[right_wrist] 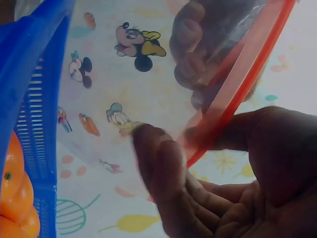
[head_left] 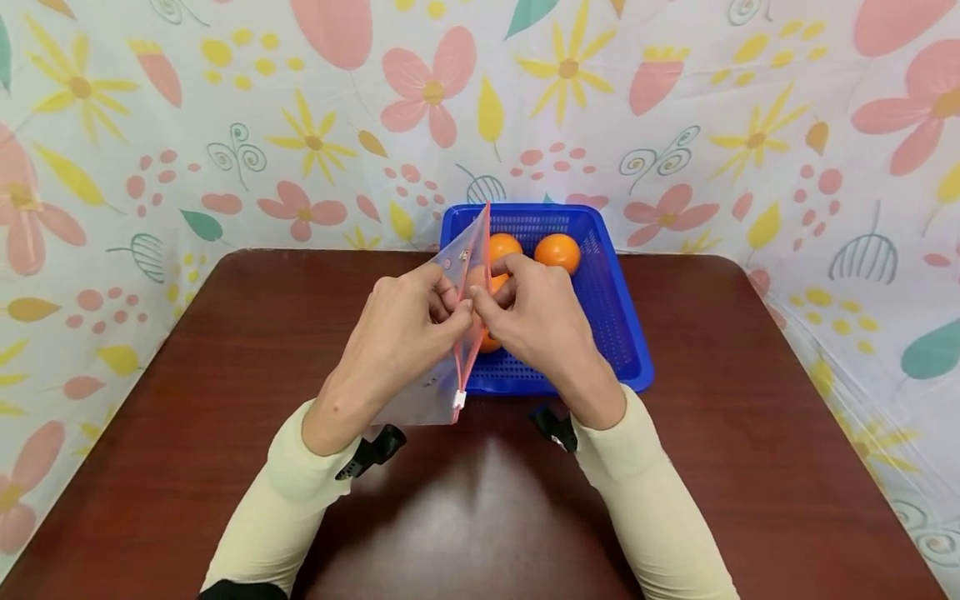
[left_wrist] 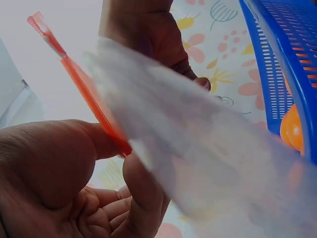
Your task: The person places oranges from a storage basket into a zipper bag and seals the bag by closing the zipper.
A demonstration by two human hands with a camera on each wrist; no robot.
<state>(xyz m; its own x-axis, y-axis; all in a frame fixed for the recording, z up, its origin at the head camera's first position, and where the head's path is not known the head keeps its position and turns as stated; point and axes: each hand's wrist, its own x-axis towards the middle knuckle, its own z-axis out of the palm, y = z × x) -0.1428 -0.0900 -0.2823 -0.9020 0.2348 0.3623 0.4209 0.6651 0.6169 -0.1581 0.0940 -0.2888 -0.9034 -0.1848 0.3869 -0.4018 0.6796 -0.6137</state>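
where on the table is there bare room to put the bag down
Bare tabletop lies left of the left hand, and more right of the blue basket, out to the table edge. It is crowded at centre back: both hands pinch the zip bag there, the right hand over the basket of oranges.

clear bag (head_left: 438, 367) w/ orange-red zip, blue basket (head_left: 622, 333), orange oranges (head_left: 557, 251), floral pink/yellow backdrop (head_left: 225, 125)

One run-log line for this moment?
left hand: pinches zip bag | right hand: pinches bag's orange edge | oranges in blue basket
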